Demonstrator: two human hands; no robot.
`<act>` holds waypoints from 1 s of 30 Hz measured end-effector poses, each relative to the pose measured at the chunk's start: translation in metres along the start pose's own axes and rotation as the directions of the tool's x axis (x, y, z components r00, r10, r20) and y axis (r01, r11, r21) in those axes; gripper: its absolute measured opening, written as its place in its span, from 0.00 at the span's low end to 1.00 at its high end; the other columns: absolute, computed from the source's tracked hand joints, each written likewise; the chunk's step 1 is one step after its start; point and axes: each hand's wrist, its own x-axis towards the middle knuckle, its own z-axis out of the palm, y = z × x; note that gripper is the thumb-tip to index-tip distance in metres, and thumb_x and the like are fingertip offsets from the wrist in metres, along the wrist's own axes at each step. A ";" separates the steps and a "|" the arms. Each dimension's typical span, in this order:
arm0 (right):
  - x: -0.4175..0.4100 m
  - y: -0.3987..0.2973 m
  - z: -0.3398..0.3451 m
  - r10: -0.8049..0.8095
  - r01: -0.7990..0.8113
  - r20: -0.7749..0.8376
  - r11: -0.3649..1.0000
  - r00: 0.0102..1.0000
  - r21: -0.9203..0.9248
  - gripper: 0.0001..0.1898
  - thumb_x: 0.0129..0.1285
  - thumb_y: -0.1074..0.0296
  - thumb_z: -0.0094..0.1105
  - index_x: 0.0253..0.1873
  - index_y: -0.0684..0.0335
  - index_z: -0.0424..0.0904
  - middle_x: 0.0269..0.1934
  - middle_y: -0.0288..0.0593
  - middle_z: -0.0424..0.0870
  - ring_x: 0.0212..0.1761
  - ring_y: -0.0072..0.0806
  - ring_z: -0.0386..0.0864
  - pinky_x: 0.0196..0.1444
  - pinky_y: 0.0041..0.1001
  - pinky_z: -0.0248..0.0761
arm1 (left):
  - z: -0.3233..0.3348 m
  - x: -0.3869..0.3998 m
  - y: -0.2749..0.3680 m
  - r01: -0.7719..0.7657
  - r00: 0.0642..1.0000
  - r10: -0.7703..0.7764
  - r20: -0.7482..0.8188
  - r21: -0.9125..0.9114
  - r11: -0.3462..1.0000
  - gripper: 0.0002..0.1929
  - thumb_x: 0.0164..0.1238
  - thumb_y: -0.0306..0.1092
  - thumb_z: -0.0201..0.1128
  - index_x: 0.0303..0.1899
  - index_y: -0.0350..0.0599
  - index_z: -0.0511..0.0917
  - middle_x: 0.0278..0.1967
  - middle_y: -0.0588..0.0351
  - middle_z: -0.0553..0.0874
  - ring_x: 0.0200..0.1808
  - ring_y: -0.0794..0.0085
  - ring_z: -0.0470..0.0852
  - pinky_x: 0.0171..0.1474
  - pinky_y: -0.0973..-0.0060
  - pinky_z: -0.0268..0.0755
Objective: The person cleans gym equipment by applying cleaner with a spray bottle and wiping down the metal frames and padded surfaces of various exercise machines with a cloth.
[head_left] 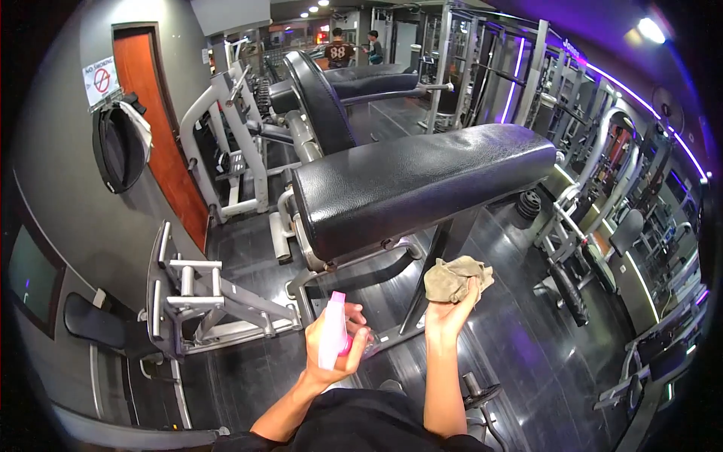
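My left hand (339, 344) is closed around a spray bottle with a pink and white trigger head (335, 333), its nozzle pointing away from me; the hand hides most of the bottle's body. To the right, my right hand (454, 313) grips a crumpled beige cloth (456, 279). Neither hand touches the bench. Beyond both hands lies a black padded weight bench (418, 181) on a metal frame, its seat pad running from left to right. A raised black back pad (319, 104) stands at its far left side.
A grey metal machine frame (237, 311) stands at the left, near a wall and an orange-brown door (164, 135). Weight plates (528, 204) are stacked right of the bench. A metal post with a plate (480, 392) is close by my right forearm. Two people are far back.
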 end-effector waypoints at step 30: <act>0.070 0.033 0.024 -0.314 0.963 0.911 0.058 0.268 -0.264 0.20 0.59 0.71 0.62 0.57 0.64 0.73 0.52 0.53 0.73 0.55 0.48 0.71 0.55 0.38 0.67 | 0.111 0.004 -0.035 0.105 0.992 -0.105 -0.076 -0.014 0.994 0.11 0.52 0.17 0.60 0.39 0.35 0.74 0.26 0.56 0.82 0.28 0.75 0.87 0.33 0.80 0.78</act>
